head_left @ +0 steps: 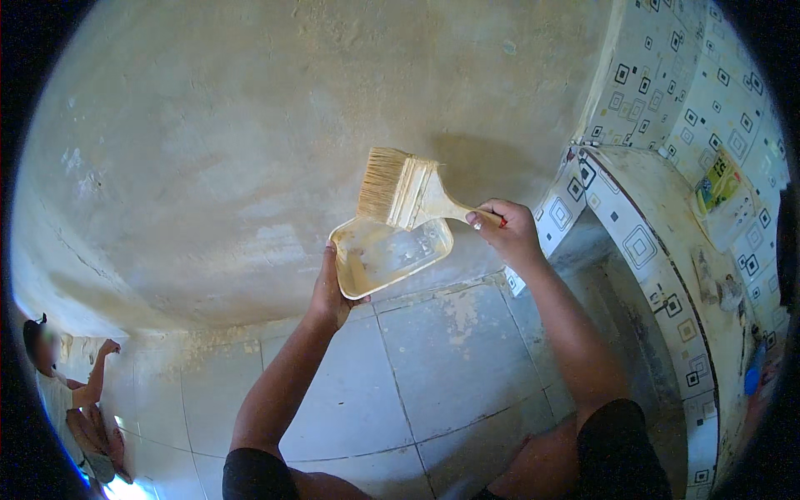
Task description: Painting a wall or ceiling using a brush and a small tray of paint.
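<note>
My right hand (pixel 508 233) is closed round the handle of a wide flat paintbrush (pixel 423 193). Its pale bristles point to the left, and dried cream paint coats the ferrule. Below the brush, my left hand (pixel 333 292) grips the left side of a shallow plastic tub (pixel 396 254) with rounded corners. Cream paint smears the tub's rim and inside, and the tub is tilted toward me. The brush overlaps the tub's far edge; whether they touch I cannot tell. Behind both is a beige, patchy wall (pixel 275 125).
On the right is a ledge (pixel 650 179) faced with square-patterned covering; a clear container with a yellow-green label (pixel 721 196) stands on it. A blue object (pixel 755 368) lies farther down the ledge. Pale tiles (pixel 342 392) cover the floor. Another person (pixel 71 400) is at the far left by the wall.
</note>
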A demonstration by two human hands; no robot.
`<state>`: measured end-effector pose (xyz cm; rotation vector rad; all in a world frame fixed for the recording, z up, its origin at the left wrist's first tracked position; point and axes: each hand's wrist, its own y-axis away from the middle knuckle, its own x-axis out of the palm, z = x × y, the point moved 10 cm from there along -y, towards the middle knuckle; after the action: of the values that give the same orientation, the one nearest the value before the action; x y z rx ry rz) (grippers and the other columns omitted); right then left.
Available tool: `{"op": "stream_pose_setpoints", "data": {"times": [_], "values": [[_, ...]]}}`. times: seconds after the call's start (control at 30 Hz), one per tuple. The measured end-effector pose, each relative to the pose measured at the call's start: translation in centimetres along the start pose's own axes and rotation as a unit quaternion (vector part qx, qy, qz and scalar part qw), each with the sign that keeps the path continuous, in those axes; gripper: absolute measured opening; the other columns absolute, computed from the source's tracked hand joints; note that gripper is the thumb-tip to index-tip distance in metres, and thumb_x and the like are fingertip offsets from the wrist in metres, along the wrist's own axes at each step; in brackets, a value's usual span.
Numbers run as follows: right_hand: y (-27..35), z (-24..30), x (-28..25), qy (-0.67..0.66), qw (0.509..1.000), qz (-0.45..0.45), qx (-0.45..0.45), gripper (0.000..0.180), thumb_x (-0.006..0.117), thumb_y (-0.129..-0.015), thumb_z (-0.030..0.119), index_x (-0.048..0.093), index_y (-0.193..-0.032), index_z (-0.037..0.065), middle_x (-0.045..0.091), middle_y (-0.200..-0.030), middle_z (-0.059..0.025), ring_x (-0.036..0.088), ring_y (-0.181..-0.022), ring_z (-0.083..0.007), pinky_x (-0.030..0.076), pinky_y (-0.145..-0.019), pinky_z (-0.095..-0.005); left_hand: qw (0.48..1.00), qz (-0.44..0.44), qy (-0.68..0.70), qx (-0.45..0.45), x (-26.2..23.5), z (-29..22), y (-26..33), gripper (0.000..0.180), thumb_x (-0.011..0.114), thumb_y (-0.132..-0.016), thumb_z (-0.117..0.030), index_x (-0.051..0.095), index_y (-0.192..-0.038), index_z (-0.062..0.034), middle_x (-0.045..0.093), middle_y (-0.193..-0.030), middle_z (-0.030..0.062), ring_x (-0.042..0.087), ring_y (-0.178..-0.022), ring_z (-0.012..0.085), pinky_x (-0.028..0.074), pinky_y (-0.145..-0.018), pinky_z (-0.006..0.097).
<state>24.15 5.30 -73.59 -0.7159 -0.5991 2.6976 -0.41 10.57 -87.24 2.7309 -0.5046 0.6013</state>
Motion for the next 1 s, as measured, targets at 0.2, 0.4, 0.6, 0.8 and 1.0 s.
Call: {"op": "stream_pose_setpoints", "data": {"times": [0.2,0.4,0.6,0.8,1.0], "values": [[0.2,0.4,0.0,0.004,1.0,-0.009,-0.009,0.023,0.067,-0.074,0.022,0.06,-0.071,0.0,0.052,-0.056,-0.002,0.045,-0.051,-0.0075,0.037,-0.047,-0.0244,1.0,0.005,0.005,-0.015,0.0,0.4,-0.1,0.061,0.029,-0.082,-0.065,0.04,-0.121,-0.0186,0.054,-0.103,0.0022,0.054,-0.075,0.0141,0.041,-0.045,0.025],[0.1,-0.1,0.3,-0.009,1.0,0.001,-0.002,0.023,0.067,-0.077,0.022,0.06,-0.074,0.001,0.048,-0.057,0.0024,0.041,-0.052,-0.0048,0.034,-0.048,-0.0207,1.0,0.001,0.007,-0.017,0.2,0.4,0.0,0.062,0.03,-0.082,-0.065,0.04,-0.121,-0.0185,0.053,-0.105,0.0022,0.054,-0.075,0.014,0.041,-0.046,0.026],[0.2,-0.2,0.4,-0.042,0.999,-0.006,0.025,0.023,0.067,-0.075,0.022,0.06,-0.073,0.001,0.051,-0.056,-0.0004,0.043,-0.052,-0.0072,0.035,-0.048,-0.0237,1.0,0.005,0.004,-0.009,0.3,0.2,0.0,0.063,0.03,-0.081,-0.066,0.038,-0.123,-0.0181,0.053,-0.106,0.0031,0.054,-0.075,0.0137,0.041,-0.045,0.025],[-0.2,-0.1,0.2,-0.02,0.999,-0.013,0.039,0.022,0.067,-0.075,0.021,0.06,-0.074,0.0,0.05,-0.056,-0.0006,0.043,-0.052,-0.0075,0.035,-0.047,-0.0237,1.0,0.001,0.003,-0.015,0.3,0.3,0.1,0.063,0.03,-0.081,-0.065,0.039,-0.122,-0.018,0.053,-0.102,0.0025,0.053,-0.074,0.0132,0.041,-0.045,0.025],[-0.1,2.7,0.4,0.015,1.0,-0.013,0.012,0.023,0.069,-0.074,0.021,0.06,-0.078,0.0,0.054,-0.059,-0.0028,0.047,-0.054,-0.0083,0.039,-0.05,-0.0242,1.0,0.001,-0.003,-0.019,-0.1,0.5,-0.1,0.063,0.031,-0.08,-0.066,0.04,-0.12,-0.0183,0.054,-0.097,0.002,0.054,-0.074,0.013,0.042,-0.046,0.025]]}}
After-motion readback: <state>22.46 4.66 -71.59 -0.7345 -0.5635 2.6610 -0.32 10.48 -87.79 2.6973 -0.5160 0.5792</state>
